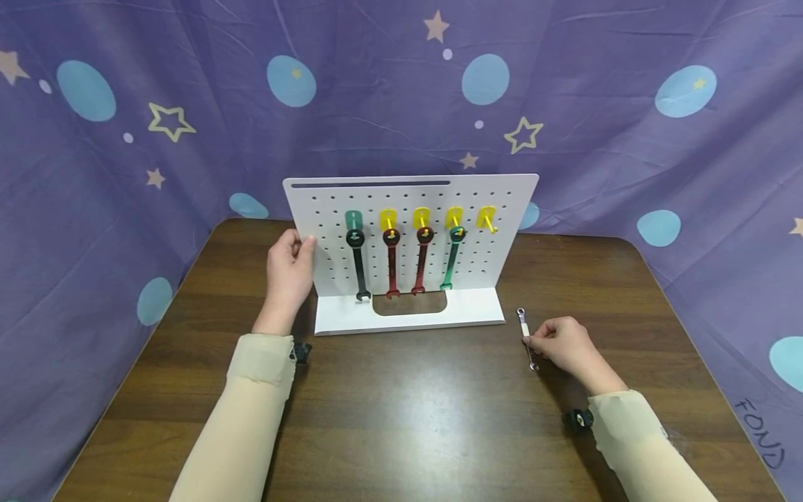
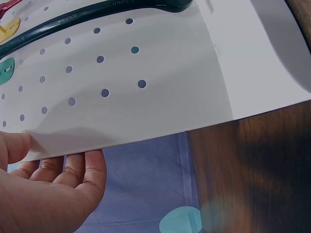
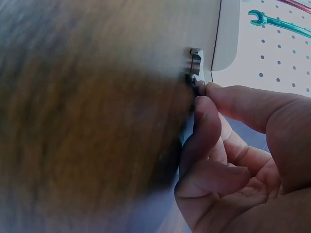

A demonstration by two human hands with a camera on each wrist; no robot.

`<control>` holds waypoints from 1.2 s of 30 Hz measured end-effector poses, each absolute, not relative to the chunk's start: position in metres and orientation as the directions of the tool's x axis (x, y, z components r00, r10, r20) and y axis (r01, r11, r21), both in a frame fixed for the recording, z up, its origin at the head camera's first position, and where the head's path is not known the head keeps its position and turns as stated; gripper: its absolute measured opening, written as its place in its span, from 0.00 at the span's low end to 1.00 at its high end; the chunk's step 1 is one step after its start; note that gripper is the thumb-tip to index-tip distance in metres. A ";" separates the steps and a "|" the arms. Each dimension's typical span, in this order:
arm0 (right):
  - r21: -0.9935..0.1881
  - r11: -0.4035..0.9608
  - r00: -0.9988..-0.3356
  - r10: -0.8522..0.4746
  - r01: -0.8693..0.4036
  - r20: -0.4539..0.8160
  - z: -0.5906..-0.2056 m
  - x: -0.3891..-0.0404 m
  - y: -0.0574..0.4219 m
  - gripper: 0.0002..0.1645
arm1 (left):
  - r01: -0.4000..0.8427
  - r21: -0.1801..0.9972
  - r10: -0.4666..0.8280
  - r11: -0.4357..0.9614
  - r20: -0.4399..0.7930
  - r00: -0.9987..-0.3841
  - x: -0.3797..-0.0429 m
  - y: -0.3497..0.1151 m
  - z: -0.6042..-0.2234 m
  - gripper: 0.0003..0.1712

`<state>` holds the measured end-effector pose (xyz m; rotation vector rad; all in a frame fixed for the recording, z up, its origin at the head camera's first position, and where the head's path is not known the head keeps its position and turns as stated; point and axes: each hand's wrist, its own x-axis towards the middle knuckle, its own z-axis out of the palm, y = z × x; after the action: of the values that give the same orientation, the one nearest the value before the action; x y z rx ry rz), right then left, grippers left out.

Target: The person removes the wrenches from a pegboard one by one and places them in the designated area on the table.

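At the left edge of a white pegboard (image 1: 329, 272), my left hand (image 1: 288, 272) grips the panel, thumb on the front and fingers curled behind it, as the left wrist view also shows. My right hand (image 1: 567, 345) pinches a small silver wrench (image 1: 525, 329) between thumb and fingers, low over the table to the right of the board's base. From the board's hooks hang a black wrench (image 1: 360, 268), two red wrenches (image 1: 392, 265) and a green wrench (image 1: 450, 263). Rightmost in the row is a yellow hook (image 1: 486, 217).
The board stands upright on its white base (image 1: 345, 317), which has a cutout in the middle. Under it is a brown wooden table (image 1: 389, 418). A purple curtain (image 1: 376, 125) with stars and blue spots hangs behind and at both sides.
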<state>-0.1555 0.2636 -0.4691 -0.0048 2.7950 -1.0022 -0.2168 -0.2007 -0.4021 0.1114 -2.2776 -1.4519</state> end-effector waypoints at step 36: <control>-0.792 0.607 -0.996 -0.092 -0.069 0.016 -0.453 -0.167 0.237 0.12 | 0.161 0.874 -0.295 0.458 0.320 -0.900 -0.217 -0.200 -0.403 0.13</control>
<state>-0.1669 0.2374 -0.4533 -0.1397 2.7921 -1.3737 -0.2166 -0.2003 -0.4030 0.1121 -2.2826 -1.4353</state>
